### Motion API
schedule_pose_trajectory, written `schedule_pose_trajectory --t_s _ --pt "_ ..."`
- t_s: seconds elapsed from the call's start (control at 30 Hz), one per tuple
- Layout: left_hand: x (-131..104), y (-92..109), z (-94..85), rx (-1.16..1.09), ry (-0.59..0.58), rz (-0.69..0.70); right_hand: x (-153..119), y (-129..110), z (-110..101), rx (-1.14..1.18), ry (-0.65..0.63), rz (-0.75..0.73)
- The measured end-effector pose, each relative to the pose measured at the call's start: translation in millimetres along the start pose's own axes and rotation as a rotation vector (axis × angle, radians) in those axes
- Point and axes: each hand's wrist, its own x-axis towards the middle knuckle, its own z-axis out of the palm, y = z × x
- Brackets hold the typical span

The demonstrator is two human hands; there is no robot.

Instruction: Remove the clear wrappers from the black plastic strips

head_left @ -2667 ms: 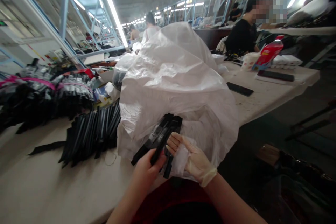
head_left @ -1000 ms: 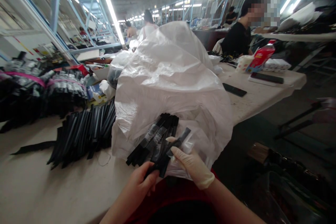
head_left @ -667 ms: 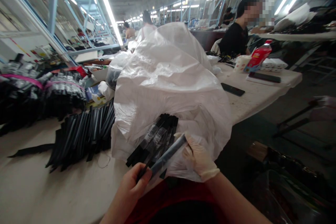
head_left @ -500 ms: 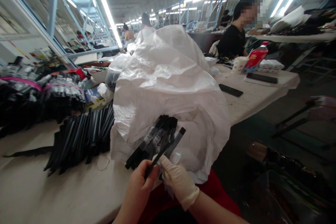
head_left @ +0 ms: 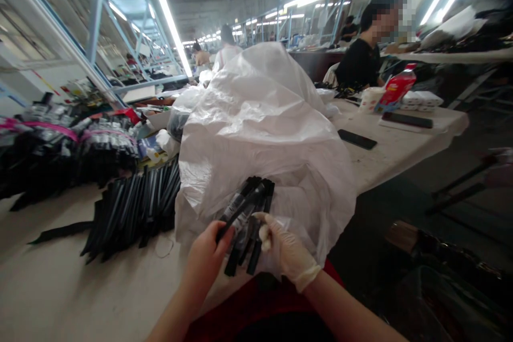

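My bare left hand point(head_left: 208, 251) is closed around the lower end of a black strip point(head_left: 239, 209), which slants up and to the right over a small pile of similar strips point(head_left: 267, 192). Clear film shows on some of them. This pile lies on a big white plastic sack point(head_left: 256, 141) in front of me. Beside the pile's right edge is my right hand point(head_left: 290, 248), in a pale thin glove. Its thumb and fingers are pinched together; what they hold, if anything, I cannot make out.
Many loose black strips point(head_left: 134, 208) lie on the table point(head_left: 48, 288) at left, with pink-tied bundles point(head_left: 108, 141) behind. A phone point(head_left: 356, 139), a red-labelled bottle point(head_left: 396, 88) and a paper roll point(head_left: 371, 99) stand or lie at right. A person in black point(head_left: 358, 61) sits beyond.
My hands have moved apart. The left has risen slightly leftward with its strip, now over the pile. The right has shifted right, away from the grey-black strip it was touching.
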Motion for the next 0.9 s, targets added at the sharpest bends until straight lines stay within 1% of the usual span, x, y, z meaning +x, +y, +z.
schedule_pose_trajectory --t_s 0.03,0.1,0.17,0.2,0.27,0.33,0.37,0.4,0.43,0.47,0.53,0.57,0.63,0.7,0.8,0.9 --pt "11.3 -0.5 -0.1 0.088 0.035 0.016 3.2 -6.1 -2.3 0.123 0.013 0.055" --pt "32.4 -2.9 2.2 0.172 0.077 0.036 7.6 -18.7 -8.8 0.302 0.008 0.118" --pt "46.5 -5.5 5.3 0.199 0.102 0.042 8.1 -28.4 -15.8 0.367 -0.028 0.115" --pt "49.7 -6.3 5.7 0.213 0.117 0.043 7.1 -31.7 -18.7 0.388 -0.042 0.114" --pt "48.2 -6.1 3.1 0.242 0.162 0.041 4.3 -35.6 -22.0 0.426 -0.057 0.128" --pt "37.7 -3.0 -2.3 0.233 0.206 0.048 2.5 -36.8 -21.1 0.465 -0.059 0.141" --pt "30.1 -0.2 -4.0 0.187 0.204 0.053 2.2 -36.7 -19.1 0.484 -0.061 0.147" --pt "21.6 3.4 -3.9 0.106 0.168 0.051 2.2 -36.2 -16.4 0.502 -0.066 0.153" --pt "12.9 7.5 -1.1 -0.01 0.094 0.042 2.4 -35.4 -13.2 0.515 -0.075 0.163" --pt "4.6 11.5 4.4 -0.157 -0.008 0.014 2.6 -34.4 -10.0 0.524 -0.086 0.172" --pt "-8.7 17.8 21.8 -0.448 -0.234 -0.076 2.6 -32.4 -4.9 0.524 -0.106 0.166" --pt "-13.2 19.4 31.5 -0.554 -0.291 -0.133 2.2 -31.7 -3.7 0.514 -0.111 0.149" --pt "-18.5 19.4 47.1 -0.643 -0.331 -0.196 1.0 -30.9 -4.1 0.475 -0.097 0.095" --pt "-20.4 16.7 52.8 -0.665 -0.329 -0.225 -0.7 -30.9 -7.3 0.425 -0.07 0.055" --pt "-20.1 12.9 46.6 -0.713 -0.339 -0.22 -2.9 -31.0 -10.8 0.369 -0.048 0.039" --pt "-19.2 13.3 40.1 -0.667 -0.327 -0.151 -4.2 -29.1 -7.7 0.318 -0.071 0.035"
